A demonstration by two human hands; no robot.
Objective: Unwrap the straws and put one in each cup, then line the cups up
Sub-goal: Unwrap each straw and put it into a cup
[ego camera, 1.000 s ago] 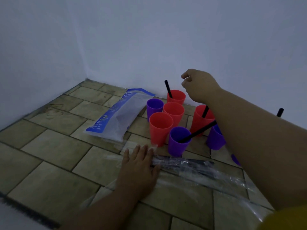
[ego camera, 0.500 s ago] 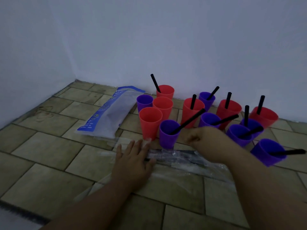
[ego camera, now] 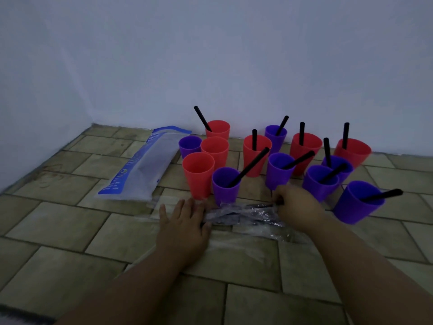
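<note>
Several red and purple cups stand on the tiled floor near the wall. Most hold a black straw, such as the front purple cup [ego camera: 226,184] and the far-right purple cup [ego camera: 356,202]. Three at the left hold none: a purple cup [ego camera: 189,145], a red cup [ego camera: 215,148] and the nearer red cup [ego camera: 198,172]. A clear plastic straw wrapper [ego camera: 241,214] with black straws inside lies in front of the cups. My left hand [ego camera: 185,221] presses flat on its left end. My right hand [ego camera: 297,207] pinches a black straw [ego camera: 262,205] at the wrapper's right part.
A blue and white plastic bag [ego camera: 145,163] lies flat left of the cups. White walls meet in a corner at the far left. Loose clear film [ego camera: 269,233] spreads over the tiles toward me.
My right hand came down from above the back cups to the wrapper and now pinches a straw. The left hand stayed pressed on the wrapper.
</note>
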